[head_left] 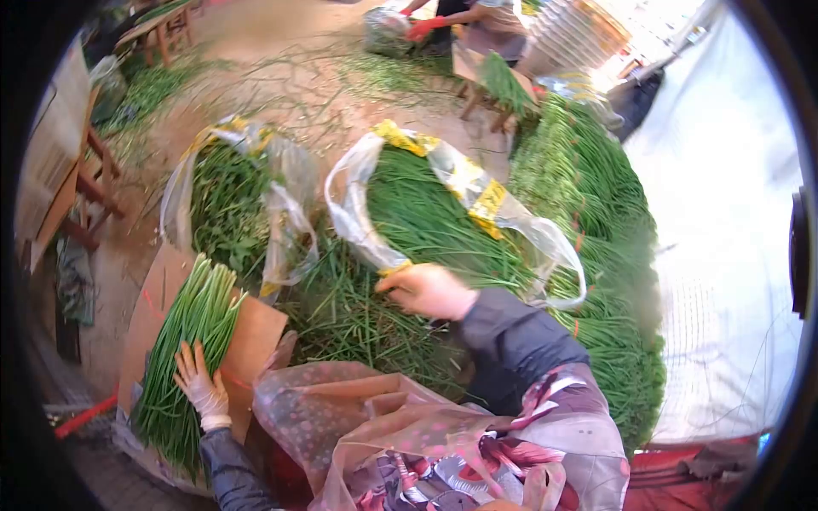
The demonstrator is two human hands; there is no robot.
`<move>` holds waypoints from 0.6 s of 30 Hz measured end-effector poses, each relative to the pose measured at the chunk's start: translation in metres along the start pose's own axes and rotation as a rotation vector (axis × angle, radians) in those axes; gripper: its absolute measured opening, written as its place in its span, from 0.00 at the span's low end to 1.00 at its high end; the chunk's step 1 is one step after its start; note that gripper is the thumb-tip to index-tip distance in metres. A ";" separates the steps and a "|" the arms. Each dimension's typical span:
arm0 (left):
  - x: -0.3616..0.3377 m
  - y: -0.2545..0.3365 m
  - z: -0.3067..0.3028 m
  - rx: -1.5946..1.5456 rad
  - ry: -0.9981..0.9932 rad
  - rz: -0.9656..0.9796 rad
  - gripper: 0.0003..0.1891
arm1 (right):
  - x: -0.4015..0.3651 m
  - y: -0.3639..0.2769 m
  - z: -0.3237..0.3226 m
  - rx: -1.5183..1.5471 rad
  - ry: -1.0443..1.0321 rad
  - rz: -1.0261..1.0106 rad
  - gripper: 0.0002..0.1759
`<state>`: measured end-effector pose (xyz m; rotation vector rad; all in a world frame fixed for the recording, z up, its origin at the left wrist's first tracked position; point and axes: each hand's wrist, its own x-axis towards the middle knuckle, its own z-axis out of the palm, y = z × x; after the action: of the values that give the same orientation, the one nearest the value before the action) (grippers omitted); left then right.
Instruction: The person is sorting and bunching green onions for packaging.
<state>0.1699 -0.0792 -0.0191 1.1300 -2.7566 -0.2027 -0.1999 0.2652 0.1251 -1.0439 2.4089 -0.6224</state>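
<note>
My left hand, in a thin pale glove, lies with its fingers spread on a bundle of garlic chives. The bundle's pale stem ends point away from me, and it rests on a cardboard sheet. My right hand is at the near rim of an open clear plastic bag with yellow print. Its fingers are curled together and slightly blurred; I cannot make out what they hold. Long green chives fill that bag.
A second plastic bag of greens stands to the left. Loose chive scraps lie between. Bundled chives are piled along the right. At the back, a person in red gloves works by a small wooden bench.
</note>
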 end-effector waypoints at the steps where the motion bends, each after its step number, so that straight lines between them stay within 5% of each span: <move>1: -0.011 -0.027 0.010 0.027 0.011 -0.059 0.41 | 0.015 -0.015 0.015 -0.100 -0.031 0.016 0.15; 3: 0.004 0.012 -0.021 0.103 0.099 -0.018 0.40 | -0.027 0.108 -0.048 0.092 0.192 0.319 0.18; 5: 0.010 0.039 -0.030 -0.006 0.212 0.134 0.37 | -0.042 0.160 -0.061 0.146 0.338 0.268 0.17; 7: 0.032 0.098 -0.074 -0.209 0.293 0.352 0.29 | -0.040 0.204 -0.063 -0.090 0.262 0.607 0.17; 9: 0.053 0.205 -0.103 -0.449 0.208 0.644 0.27 | -0.016 0.240 -0.044 -0.477 0.028 0.594 0.14; 12: 0.059 0.286 -0.093 -0.566 0.111 0.816 0.28 | 0.015 0.255 -0.063 -0.718 -0.144 0.666 0.14; 14: 0.056 0.329 -0.075 -0.632 0.018 0.907 0.27 | 0.037 0.218 -0.100 -0.647 0.083 0.558 0.15; 17: 0.045 0.356 -0.031 -0.722 -0.171 0.896 0.25 | 0.061 0.186 -0.171 -0.133 0.515 0.432 0.15; 18: 0.041 0.353 -0.027 -0.717 -0.189 0.887 0.25 | 0.072 0.202 -0.174 -0.123 0.499 0.439 0.15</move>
<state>-0.0956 0.1394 0.0761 -0.2949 -2.6397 -1.0688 -0.4536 0.3740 0.1361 -0.3936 3.0104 -0.6350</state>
